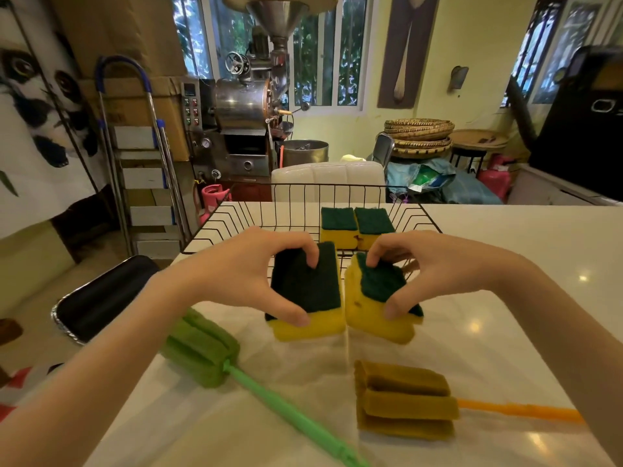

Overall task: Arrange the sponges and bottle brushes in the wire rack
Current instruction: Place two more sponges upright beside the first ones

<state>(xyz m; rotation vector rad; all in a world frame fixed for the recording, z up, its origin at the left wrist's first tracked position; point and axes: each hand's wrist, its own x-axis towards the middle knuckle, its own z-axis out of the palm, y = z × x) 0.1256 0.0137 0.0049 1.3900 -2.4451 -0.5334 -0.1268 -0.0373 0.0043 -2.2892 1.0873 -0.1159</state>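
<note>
Wire rack point(236, 217) left half open. Left hand point(242, 274) pinches yellow-green sponge point(310, 298); right hand point(435, 267) pinches second sponge point(377, 298), at rack's near rim.

Two bare forearms, hands point(249, 274) unadorned, sleeveless

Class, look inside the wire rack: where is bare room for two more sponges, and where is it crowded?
The wire rack is bare along its left half, beside the two sponges lying side by side at right-centre. The near rim is crowded: the left hand and right hand each hold a sponge there.
</note>
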